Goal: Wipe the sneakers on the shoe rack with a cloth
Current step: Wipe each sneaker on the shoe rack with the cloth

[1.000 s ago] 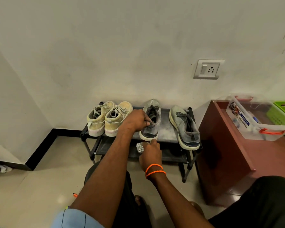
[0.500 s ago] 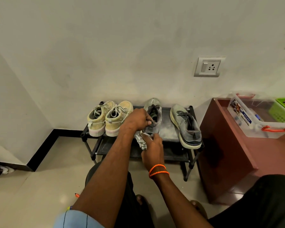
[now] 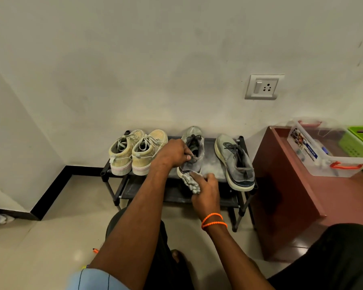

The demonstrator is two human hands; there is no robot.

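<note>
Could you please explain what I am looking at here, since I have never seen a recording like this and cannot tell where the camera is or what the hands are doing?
There is no machine: a person wears a wide-angle camera on the head, looking forward and down at their own two hands. In front stands a low black shoe rack against the wall. Its top shelf carries a pair of yellowish sneakers and two grey ones. The left hand grips the collar of the grey sneaker nearer the middle, steadying it. The right hand, with orange bands at the wrist, holds a crumpled cloth against that shoe's heel. The other grey sneaker lies to the right, untouched. Beside the rack, a brown cabinet carries a clear plastic box.
</note>
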